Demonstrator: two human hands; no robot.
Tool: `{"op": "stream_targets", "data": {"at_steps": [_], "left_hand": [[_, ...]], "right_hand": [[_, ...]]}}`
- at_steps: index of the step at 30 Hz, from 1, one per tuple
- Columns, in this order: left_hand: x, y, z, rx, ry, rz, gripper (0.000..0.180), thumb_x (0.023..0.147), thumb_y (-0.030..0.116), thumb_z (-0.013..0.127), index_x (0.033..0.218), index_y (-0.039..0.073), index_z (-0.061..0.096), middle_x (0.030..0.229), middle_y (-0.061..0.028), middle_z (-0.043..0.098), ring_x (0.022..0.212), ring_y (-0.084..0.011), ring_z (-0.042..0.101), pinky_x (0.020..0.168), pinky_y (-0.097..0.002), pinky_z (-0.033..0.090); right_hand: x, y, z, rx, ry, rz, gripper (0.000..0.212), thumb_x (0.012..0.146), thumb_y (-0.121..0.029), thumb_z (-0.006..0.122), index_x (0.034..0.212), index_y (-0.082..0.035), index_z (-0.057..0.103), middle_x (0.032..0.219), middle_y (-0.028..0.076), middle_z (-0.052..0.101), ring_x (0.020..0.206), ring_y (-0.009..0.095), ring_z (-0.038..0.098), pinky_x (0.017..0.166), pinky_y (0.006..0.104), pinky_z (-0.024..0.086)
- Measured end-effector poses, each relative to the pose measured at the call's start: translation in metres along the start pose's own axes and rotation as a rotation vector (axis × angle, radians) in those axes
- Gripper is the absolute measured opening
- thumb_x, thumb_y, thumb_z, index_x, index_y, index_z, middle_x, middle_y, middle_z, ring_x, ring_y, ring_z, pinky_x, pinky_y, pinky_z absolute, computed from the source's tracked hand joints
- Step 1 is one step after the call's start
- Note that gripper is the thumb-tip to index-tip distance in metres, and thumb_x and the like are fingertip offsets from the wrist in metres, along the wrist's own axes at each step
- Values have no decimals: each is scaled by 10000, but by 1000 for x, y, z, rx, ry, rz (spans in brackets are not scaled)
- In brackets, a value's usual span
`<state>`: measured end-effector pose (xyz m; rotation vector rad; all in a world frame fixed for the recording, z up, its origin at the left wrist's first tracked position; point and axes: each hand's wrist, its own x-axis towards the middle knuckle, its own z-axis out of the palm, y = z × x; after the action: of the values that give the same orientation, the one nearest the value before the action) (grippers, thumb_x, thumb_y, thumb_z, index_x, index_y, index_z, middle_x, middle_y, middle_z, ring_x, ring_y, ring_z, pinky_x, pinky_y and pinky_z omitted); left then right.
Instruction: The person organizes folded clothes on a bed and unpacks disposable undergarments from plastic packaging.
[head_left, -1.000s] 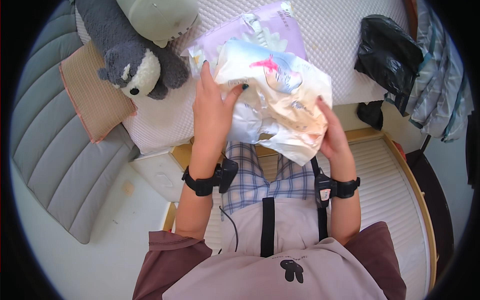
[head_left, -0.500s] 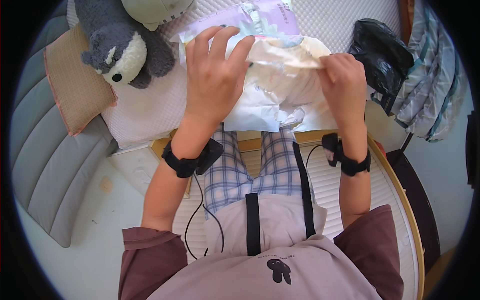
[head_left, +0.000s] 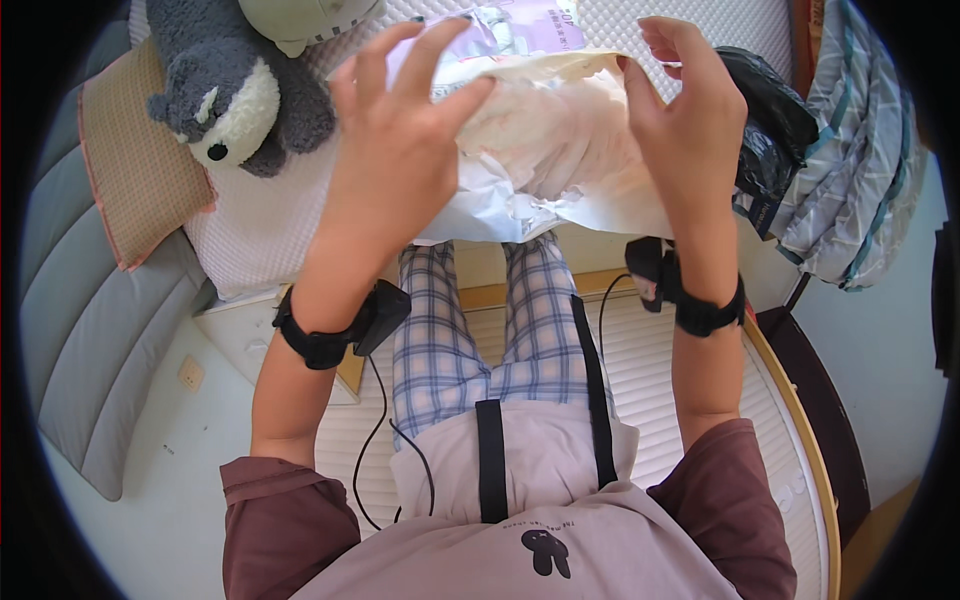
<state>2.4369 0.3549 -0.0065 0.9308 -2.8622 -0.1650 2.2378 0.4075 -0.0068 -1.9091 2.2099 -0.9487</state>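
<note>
A crumpled white and cream sheet-like thing, perhaps a plastic bag, spreads between my hands above the front of the bed. Its lower edge looks ragged and its exact kind cannot be made out. My right hand pinches its upper right edge, thumb against the rim and fingers bent. Over its left end is my left hand, fingers spread apart, the thumb lying across the material. Just behind lies a purple printed package, partly covered by my left hand and the sheet.
A grey and white plush toy and a tan cushion lie at left. Another pale plush is behind. At right are a black plastic bag and a grey checked cloth. The quilted bed stands before my legs.
The sheet-like thing has opened wider, showing more of its cream inner side. My left hand has shifted left, and my right hand has moved up a little with its fingers more raised.
</note>
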Motion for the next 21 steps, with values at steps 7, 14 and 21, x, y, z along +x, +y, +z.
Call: {"op": "stream_targets", "data": {"at_steps": [7, 14, 21], "left_hand": [[-1, -24, -5, -441, -40, -94, 527, 609, -86, 470, 1085, 94, 606, 1270, -99, 445, 1128, -319, 442, 927, -353, 384], [-14, -40, 12, -960, 63, -414, 532, 788, 49, 514, 1306, 129, 421, 1287, -81, 442, 1112, -204, 477, 867, -301, 414], [-48, -57, 88, -1583, -137, -1009, 437, 924, 301, 432, 1280, 50, 425, 1164, -71, 540, 979, -136, 555, 791, -252, 457]], "right_hand": [[-40, -37, 19, 53, -500, -141, 80, 711, -38, 591, 770, 16, 583, 754, 160, 596, 656, 286, 589, 581, 347, 466], [-36, -38, 42, 207, -834, 811, 370, 740, -245, 660, 847, 103, 596, 660, 170, 591, 667, 243, 602, 637, 310, 465], [-52, -68, 90, 796, -116, 1113, 956, 695, -351, 679, 1214, 219, 113, 1156, 398, 396, 1097, 420, 448, 944, 352, 359]]}}
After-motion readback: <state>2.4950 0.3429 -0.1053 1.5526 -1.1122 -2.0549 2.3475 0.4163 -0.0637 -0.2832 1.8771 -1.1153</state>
